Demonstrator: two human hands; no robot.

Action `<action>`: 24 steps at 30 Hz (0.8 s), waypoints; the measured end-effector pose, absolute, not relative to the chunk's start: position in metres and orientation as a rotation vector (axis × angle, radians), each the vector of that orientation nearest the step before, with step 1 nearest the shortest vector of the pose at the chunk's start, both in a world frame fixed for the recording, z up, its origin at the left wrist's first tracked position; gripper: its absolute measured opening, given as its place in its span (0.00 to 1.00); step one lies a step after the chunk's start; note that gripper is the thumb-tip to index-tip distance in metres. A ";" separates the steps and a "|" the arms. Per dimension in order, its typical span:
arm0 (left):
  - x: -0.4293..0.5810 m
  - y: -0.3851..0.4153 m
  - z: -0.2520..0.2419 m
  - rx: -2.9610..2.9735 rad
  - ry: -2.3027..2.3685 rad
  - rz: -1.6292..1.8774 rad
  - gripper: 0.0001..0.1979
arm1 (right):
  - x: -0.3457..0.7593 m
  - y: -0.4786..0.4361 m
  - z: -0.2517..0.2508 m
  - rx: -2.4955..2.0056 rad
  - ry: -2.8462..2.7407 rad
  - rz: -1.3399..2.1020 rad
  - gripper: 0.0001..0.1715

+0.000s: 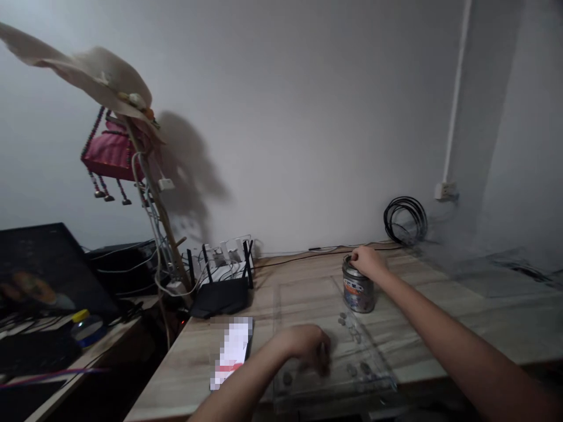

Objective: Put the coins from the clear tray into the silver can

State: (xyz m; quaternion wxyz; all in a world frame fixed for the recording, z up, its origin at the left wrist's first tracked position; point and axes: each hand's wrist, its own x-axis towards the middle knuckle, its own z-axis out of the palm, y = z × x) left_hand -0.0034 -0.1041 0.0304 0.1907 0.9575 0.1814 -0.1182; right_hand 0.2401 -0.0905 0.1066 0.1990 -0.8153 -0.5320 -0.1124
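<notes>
My right hand (pixel 368 262) is at the top of a round metal can (pixel 358 293) with a printed label, its fingers pressed together at the rim; whether they hold anything there is hidden. Lower and to the left, my left hand (pixel 314 349) hangs over a clear, flat tray or sheet (pixel 303 296), its fingers curled downward and blurred. Several small, round, greyish pieces (pixel 365 368) lie on the right part of the clear surface, and a dark one (pixel 287 378) lies near its lower left.
A lit phone (pixel 233 351) lies left of my left forearm. Behind it stand a black router (pixel 222 296) and cables. A hat (pixel 105 73) and pink bag (pixel 112 155) hang on a wooden stand. Coiled black cable (pixel 404 220) leans at the wall; a laptop (pixel 44 275) is far left.
</notes>
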 end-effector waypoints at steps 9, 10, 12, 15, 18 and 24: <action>-0.008 -0.125 0.024 2.794 0.623 -0.289 0.13 | 0.239 -0.089 0.106 -2.265 -1.486 -0.244 0.12; -0.007 -0.124 0.023 2.780 0.639 -0.299 0.13 | 0.240 -0.092 0.106 -2.257 -1.491 -0.240 0.12; -0.004 -0.120 0.020 2.740 0.661 -0.264 0.12 | 0.244 -0.098 0.105 -2.233 -1.513 -0.233 0.13; 0.005 -0.113 0.020 2.660 0.653 -0.023 0.10 | 0.250 -0.105 0.107 -2.178 -1.571 -0.218 0.14; 0.023 -0.102 0.035 2.485 0.733 0.375 0.08 | 0.254 -0.104 0.109 -2.149 -1.611 -0.194 0.13; 0.070 -0.073 0.076 2.052 0.858 0.889 0.05 | 0.254 -0.094 0.116 -2.149 -1.616 -0.206 0.12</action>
